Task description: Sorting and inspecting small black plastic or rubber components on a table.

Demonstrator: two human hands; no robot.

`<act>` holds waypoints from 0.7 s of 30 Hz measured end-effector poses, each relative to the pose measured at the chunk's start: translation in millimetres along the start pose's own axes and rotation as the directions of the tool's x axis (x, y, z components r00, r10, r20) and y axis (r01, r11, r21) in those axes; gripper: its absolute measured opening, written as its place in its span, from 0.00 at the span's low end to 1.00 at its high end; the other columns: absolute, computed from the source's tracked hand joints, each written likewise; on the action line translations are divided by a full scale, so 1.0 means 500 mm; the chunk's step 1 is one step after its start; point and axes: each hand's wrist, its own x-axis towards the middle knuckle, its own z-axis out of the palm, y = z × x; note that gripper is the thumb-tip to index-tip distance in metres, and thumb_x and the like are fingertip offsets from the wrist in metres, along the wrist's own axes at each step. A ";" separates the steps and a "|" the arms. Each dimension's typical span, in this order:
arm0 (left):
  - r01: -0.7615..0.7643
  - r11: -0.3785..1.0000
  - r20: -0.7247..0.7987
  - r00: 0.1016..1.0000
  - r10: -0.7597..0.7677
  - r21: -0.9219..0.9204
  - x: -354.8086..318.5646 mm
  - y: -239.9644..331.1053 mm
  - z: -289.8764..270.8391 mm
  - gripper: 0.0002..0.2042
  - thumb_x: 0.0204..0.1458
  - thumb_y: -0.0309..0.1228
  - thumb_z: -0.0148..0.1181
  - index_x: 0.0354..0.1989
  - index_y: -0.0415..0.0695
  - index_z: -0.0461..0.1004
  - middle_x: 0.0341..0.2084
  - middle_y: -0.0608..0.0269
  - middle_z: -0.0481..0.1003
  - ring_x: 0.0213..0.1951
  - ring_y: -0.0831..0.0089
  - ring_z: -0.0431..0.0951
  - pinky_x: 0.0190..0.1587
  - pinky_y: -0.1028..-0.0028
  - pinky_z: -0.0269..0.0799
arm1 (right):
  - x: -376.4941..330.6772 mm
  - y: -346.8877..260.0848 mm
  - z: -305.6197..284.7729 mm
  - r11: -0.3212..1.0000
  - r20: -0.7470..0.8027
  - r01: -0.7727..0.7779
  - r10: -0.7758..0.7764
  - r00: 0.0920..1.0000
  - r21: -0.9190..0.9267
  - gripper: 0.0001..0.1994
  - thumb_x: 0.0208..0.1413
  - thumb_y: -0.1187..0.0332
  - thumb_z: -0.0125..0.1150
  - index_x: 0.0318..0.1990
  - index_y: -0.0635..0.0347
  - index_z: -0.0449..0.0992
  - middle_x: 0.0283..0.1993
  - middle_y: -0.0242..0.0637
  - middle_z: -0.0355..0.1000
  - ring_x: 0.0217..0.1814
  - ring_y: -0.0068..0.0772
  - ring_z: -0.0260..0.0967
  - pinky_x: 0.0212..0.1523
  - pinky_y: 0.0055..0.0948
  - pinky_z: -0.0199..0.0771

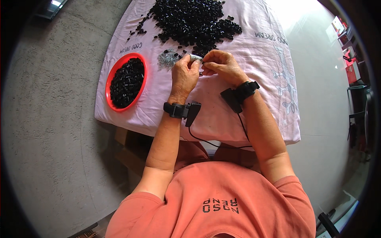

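Both hands, the left hand (185, 76) and right hand (220, 64), pinch together on a small grey metal piece (195, 58), seemingly light, stiff, best gripped at its ends, near the black parts pile (190, 20).

Pink-clothed table (222, 119) with red bowl (109, 79), black parts heap (190, 20), silvery pile (167, 58).

pink cloth (246, 51) covers a small table, hanging over its near edge. red bowl (126, 82) full of black bits sits at the left side. big black pile (190, 20) spread at the far end. grey concrete floor (51, 119) all round, red stuff (351, 71) far right.
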 end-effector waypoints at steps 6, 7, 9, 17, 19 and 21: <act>-0.007 0.998 -0.011 1.000 0.008 0.070 0.000 0.005 -0.001 0.06 0.54 0.28 0.57 0.32 0.37 0.75 0.26 0.50 0.78 0.30 0.54 0.80 0.34 0.62 0.73 | -0.001 -0.003 0.005 1.000 0.010 0.000 0.000 1.000 0.012 0.07 0.59 0.75 0.59 0.44 0.65 0.74 0.36 0.37 0.77 0.37 0.25 0.77 0.40 0.22 0.79; -0.010 0.996 -0.016 1.000 0.012 0.091 0.000 0.004 0.000 0.06 0.54 0.28 0.57 0.32 0.37 0.75 0.26 0.50 0.78 0.30 0.53 0.79 0.34 0.62 0.73 | 0.000 -0.002 0.005 1.000 0.009 0.000 0.000 1.000 0.011 0.07 0.59 0.75 0.59 0.44 0.65 0.74 0.36 0.36 0.77 0.37 0.25 0.77 0.40 0.22 0.79; -0.049 0.991 -0.079 0.995 0.060 0.124 0.001 -0.003 0.006 0.05 0.54 0.27 0.57 0.32 0.37 0.74 0.25 0.50 0.77 0.29 0.52 0.79 0.33 0.61 0.72 | 0.001 0.001 0.003 1.000 0.011 -0.006 0.006 1.000 0.008 0.07 0.59 0.76 0.59 0.44 0.65 0.74 0.36 0.36 0.77 0.37 0.25 0.77 0.40 0.22 0.79; -0.083 0.984 -0.075 0.993 0.096 0.159 0.010 -0.013 -0.007 0.05 0.56 0.26 0.58 0.34 0.37 0.76 0.23 0.57 0.78 0.25 0.71 0.77 0.29 0.70 0.71 | 0.004 0.002 0.003 1.000 -0.002 0.010 -0.009 1.000 0.010 0.06 0.60 0.76 0.59 0.44 0.65 0.74 0.37 0.36 0.77 0.37 0.25 0.77 0.40 0.22 0.79; -0.086 0.983 -0.061 0.993 0.097 0.162 0.009 -0.011 -0.005 0.05 0.56 0.26 0.58 0.34 0.38 0.76 0.23 0.57 0.78 0.25 0.72 0.77 0.29 0.71 0.71 | 0.004 0.006 0.001 1.000 0.013 0.018 -0.018 1.000 0.014 0.06 0.60 0.76 0.59 0.44 0.65 0.74 0.37 0.36 0.77 0.38 0.25 0.78 0.40 0.23 0.79; -0.072 0.988 -0.047 0.996 0.079 0.139 0.008 -0.006 -0.003 0.05 0.55 0.26 0.58 0.33 0.37 0.75 0.24 0.55 0.77 0.27 0.64 0.77 0.31 0.67 0.71 | 0.004 0.007 -0.001 1.000 0.022 0.019 -0.019 1.000 0.015 0.06 0.61 0.76 0.58 0.44 0.65 0.74 0.37 0.36 0.77 0.38 0.26 0.78 0.40 0.23 0.80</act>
